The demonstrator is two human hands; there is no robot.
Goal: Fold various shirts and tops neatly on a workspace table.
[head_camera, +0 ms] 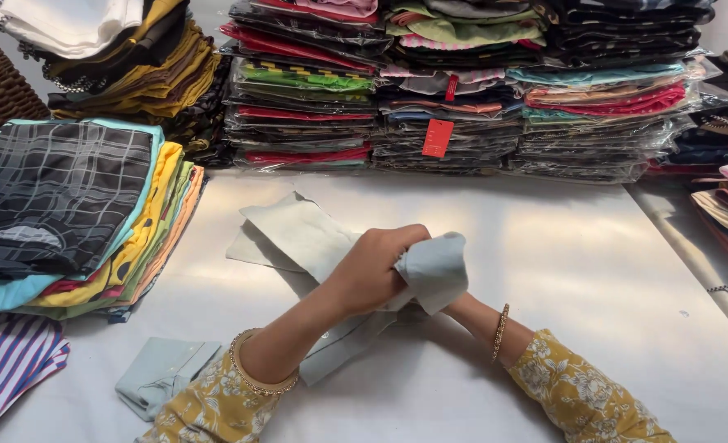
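Mid-fold: my left hand (370,275) pinches the shirt (298,234), right hand's (450,305) grip hidden — next, flatten it on the worktop (561,262).

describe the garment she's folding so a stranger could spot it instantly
On the white table, in front of the wall of plastic-bagged clothing stacks, lies a pale grey-blue cloth garment. The left hand grips its bunched end. Unlike the stacked neighbours, it is unpacked, plain and spread loose mid-table.
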